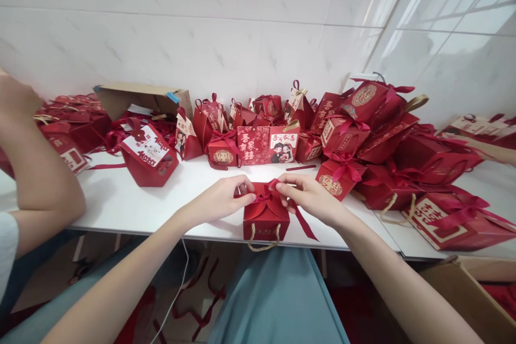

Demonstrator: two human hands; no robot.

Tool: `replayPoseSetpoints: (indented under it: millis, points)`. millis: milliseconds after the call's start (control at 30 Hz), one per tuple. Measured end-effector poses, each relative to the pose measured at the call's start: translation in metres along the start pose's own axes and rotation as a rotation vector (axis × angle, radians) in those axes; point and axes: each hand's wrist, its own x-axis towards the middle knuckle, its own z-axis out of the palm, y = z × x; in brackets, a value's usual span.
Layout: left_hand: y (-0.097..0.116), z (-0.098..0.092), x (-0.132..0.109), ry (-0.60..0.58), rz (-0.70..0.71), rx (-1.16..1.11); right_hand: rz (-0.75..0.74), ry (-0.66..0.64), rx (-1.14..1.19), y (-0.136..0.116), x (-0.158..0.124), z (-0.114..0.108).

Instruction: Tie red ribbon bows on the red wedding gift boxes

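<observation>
A small red gift box (264,226) stands at the table's front edge, its twisted gold cord handle (264,249) hanging in front. Across its folded top lies a dark red ribbon (304,223), looped in the middle, with one tail trailing down to the right. My left hand (226,197) comes in from the left, thumb and fingers closed on the ribbon by the top of the box. On the other side my right hand (305,193) pinches the ribbon's loop between thumb and forefinger. The ribbon ends inside my fingers are partly hidden.
Red gift boxes (379,140) are piled at the right; more stand along the wall. One tagged box (149,156) sits at the left, before a cardboard carton (145,98). Another person's arm (44,166) rests at far left. An open carton (463,290) stands below right.
</observation>
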Motion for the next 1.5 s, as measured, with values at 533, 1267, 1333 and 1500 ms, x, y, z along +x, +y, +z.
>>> replayPoseSetpoints:
  millis: [533, 1267, 1333, 1500]
  points:
    - [0.009, 0.009, 0.018, 0.138, 0.128, 0.074, 0.011, 0.026, -0.259, 0.005, 0.001, 0.0]
    - [0.005, 0.014, 0.02, 0.156, 0.033, 0.019, 0.007, 0.163, -0.408, 0.005, 0.008, 0.011]
    - [0.005, 0.014, 0.02, 0.149, 0.018, 0.005, -0.023, 0.151, -0.424, 0.004, 0.008, 0.011]
    - [0.004, 0.014, 0.018, 0.129, 0.021, -0.08, -0.048, 0.151, -0.413, 0.006, 0.008, 0.01]
